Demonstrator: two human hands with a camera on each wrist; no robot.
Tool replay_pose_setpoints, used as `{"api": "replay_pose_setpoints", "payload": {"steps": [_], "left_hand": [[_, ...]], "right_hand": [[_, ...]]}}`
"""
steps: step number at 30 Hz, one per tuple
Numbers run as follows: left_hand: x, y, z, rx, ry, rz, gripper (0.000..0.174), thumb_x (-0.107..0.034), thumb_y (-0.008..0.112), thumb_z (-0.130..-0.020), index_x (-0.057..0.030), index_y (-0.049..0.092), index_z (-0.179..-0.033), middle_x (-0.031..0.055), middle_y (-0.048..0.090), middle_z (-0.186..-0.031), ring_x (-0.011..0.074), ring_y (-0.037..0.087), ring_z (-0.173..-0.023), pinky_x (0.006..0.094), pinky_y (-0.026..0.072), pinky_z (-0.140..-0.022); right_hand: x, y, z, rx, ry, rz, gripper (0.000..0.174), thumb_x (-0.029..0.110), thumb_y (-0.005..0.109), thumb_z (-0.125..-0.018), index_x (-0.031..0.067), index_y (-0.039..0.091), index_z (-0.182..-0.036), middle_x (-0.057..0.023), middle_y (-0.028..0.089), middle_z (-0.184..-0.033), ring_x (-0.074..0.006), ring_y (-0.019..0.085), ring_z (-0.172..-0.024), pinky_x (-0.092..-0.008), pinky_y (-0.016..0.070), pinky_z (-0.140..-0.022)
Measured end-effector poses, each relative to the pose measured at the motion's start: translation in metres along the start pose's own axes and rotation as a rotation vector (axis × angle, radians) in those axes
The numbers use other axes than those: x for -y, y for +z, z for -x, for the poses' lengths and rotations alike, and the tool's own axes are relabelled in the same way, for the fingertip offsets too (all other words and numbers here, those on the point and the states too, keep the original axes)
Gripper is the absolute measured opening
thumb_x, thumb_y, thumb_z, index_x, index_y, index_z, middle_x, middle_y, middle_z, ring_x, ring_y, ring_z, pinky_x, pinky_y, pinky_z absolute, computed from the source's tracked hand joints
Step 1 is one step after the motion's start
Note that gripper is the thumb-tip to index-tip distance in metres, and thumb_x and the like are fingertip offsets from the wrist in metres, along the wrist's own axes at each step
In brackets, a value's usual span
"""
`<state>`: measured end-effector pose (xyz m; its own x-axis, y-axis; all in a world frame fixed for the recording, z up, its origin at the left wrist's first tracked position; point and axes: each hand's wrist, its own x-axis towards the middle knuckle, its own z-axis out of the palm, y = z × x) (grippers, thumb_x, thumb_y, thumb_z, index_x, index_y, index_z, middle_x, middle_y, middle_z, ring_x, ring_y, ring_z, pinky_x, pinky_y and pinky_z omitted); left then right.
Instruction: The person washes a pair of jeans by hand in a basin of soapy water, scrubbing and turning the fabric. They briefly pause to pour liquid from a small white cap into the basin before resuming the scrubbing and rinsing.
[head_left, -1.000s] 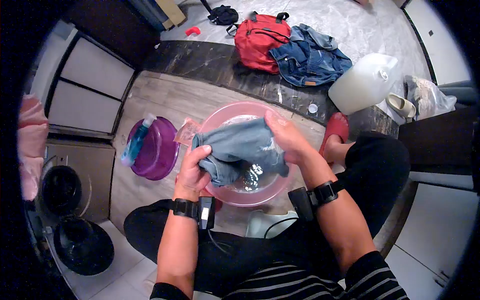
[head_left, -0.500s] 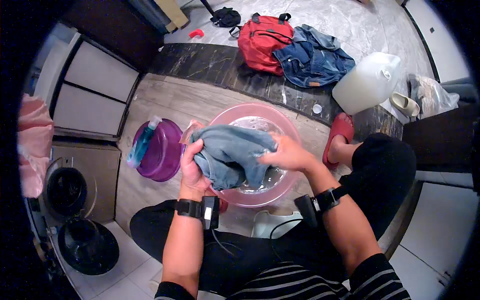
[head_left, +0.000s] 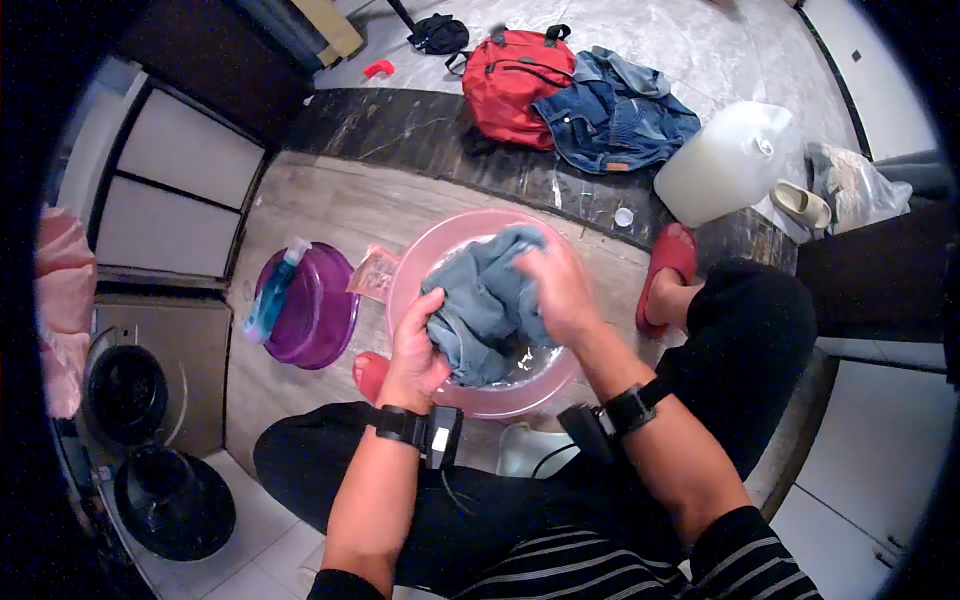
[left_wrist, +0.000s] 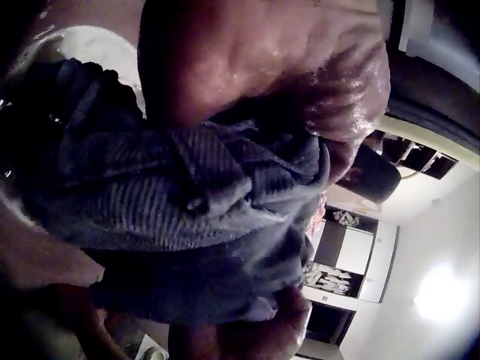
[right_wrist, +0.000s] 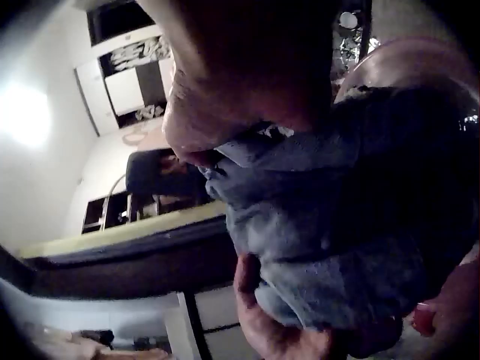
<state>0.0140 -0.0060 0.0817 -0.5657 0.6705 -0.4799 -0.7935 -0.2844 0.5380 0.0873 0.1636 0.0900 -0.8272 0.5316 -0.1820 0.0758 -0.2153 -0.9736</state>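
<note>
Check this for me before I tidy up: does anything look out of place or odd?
Yes: a denim garment lies crumpled against a red bag on the floor, and a small white disc, perhaps a cap, lies loose near the large jug. Nothing about the cloth over the pink basin stands out.

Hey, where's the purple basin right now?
In the head view, the purple basin sits on the floor left of the pink basin, with a blue bottle at its left side.
</note>
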Motion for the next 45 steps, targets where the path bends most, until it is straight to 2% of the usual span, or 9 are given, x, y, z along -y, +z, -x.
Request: {"api": "replay_pose_setpoints", "payload": {"steps": [2, 4, 12, 16, 20, 23, 29, 40, 45], "left_hand": [[0.003, 0.009, -0.001, -0.09, 0.022, 0.035, 0.044, -0.037, 0.054, -0.091, -0.0042, 0.054, -0.12, 0.0115, 0.061, -0.117, 0.0264, 0.06, -0.106, 0.0411, 0.0455, -0.095], [0.005, 0.015, -0.001, -0.134, 0.062, -0.014, 0.044, -0.041, 0.054, -0.091, -0.0058, 0.055, -0.117, 0.0093, 0.062, -0.111, 0.0238, 0.061, -0.101, 0.0393, 0.0474, -0.092], [0.03, 0.011, -0.012, -0.338, 0.154, -0.36, 0.036, -0.034, 0.051, -0.095, -0.0009, 0.06, -0.104, 0.0051, 0.061, -0.093, 0.0134, 0.057, -0.081, 0.0299, 0.047, -0.071], [0.027, 0.027, 0.001, -0.25, 0.149, -0.419, 0.035, -0.031, 0.047, -0.096, -0.0002, 0.06, -0.103, 0.0066, 0.063, -0.092, 0.0148, 0.061, -0.082, 0.0301, 0.0491, -0.075], [0.009, 0.002, -0.011, -0.192, 0.037, -0.039, 0.041, -0.041, 0.046, -0.095, -0.0042, 0.059, -0.109, 0.0093, 0.063, -0.105, 0.0213, 0.062, -0.093, 0.0358, 0.0494, -0.085], [0.02, -0.018, -0.013, -0.297, -0.011, -0.142, 0.043, -0.042, 0.045, -0.095, -0.0056, 0.057, -0.114, 0.009, 0.064, -0.105, 0.0214, 0.062, -0.095, 0.0361, 0.0501, -0.084], [0.022, 0.012, -0.004, -0.204, -0.048, -0.264, 0.043, -0.036, 0.047, -0.097, 0.0035, 0.057, -0.112, 0.0125, 0.064, -0.105, 0.0219, 0.064, -0.093, 0.0343, 0.0508, -0.084], [0.015, -0.073, -0.059, -0.472, 0.088, -0.824, 0.048, -0.034, 0.064, -0.087, -0.0012, 0.052, -0.121, 0.0134, 0.063, -0.102, 0.0209, 0.061, -0.09, 0.0297, 0.0464, -0.081], [0.061, -0.1, -0.065, -0.474, 0.244, -1.464, 0.051, -0.031, 0.061, -0.084, -0.0155, 0.047, -0.13, 0.0215, 0.059, -0.107, 0.038, 0.057, -0.102, 0.0428, 0.0447, -0.089]], "right_hand": [[-0.001, 0.018, 0.013, 0.102, 0.026, 0.166, 0.039, 0.018, 0.055, -0.077, 0.0055, 0.055, -0.114, -0.0181, 0.06, -0.107, -0.0302, 0.058, -0.102, -0.0376, 0.0439, -0.091], [-0.013, 0.035, 0.026, 0.109, -0.364, 0.466, 0.042, 0.024, 0.058, -0.081, 0.0072, 0.051, -0.119, -0.0218, 0.055, -0.114, -0.0389, 0.06, -0.095, -0.0429, 0.0482, -0.086], [-0.013, 0.055, 0.021, -0.023, 0.074, 0.673, 0.038, 0.037, 0.051, -0.092, 0.0015, 0.055, -0.106, -0.0212, 0.062, -0.083, -0.0391, 0.062, -0.076, -0.0459, 0.0506, -0.07], [-0.041, 0.028, -0.013, 0.033, 0.737, -0.472, 0.049, 0.042, 0.049, -0.094, -0.0036, 0.055, -0.109, -0.0168, 0.063, -0.101, -0.0281, 0.062, -0.086, -0.0412, 0.0495, -0.078], [-0.033, 0.048, 0.014, -0.217, 0.134, 0.442, 0.047, 0.042, 0.049, -0.093, 0.0, 0.055, -0.113, -0.0221, 0.061, -0.109, -0.0362, 0.062, -0.092, -0.0412, 0.0474, -0.085], [-0.021, 0.059, 0.05, 0.116, -0.111, 0.758, 0.037, 0.039, 0.053, -0.089, 0.009, 0.057, -0.111, -0.0248, 0.061, -0.102, -0.0446, 0.059, -0.093, -0.0453, 0.047, -0.083], [-0.075, 0.007, -0.023, 0.107, 0.358, 0.387, 0.066, 0.048, 0.048, -0.092, -0.0082, 0.047, -0.127, -0.0248, 0.056, -0.123, -0.0349, 0.057, -0.111, -0.0401, 0.0433, -0.093], [-0.102, 0.001, -0.046, 0.036, 0.407, 0.414, 0.076, 0.047, 0.056, -0.088, -0.0057, 0.033, -0.137, -0.0242, 0.045, -0.134, -0.0311, 0.046, -0.123, -0.0371, 0.0371, -0.101], [-0.136, -0.004, -0.025, 0.092, 0.142, 0.633, 0.064, 0.036, 0.062, -0.084, -0.0009, 0.042, -0.131, -0.0233, 0.053, -0.122, -0.0329, 0.052, -0.116, -0.0371, 0.0394, -0.098]]}}
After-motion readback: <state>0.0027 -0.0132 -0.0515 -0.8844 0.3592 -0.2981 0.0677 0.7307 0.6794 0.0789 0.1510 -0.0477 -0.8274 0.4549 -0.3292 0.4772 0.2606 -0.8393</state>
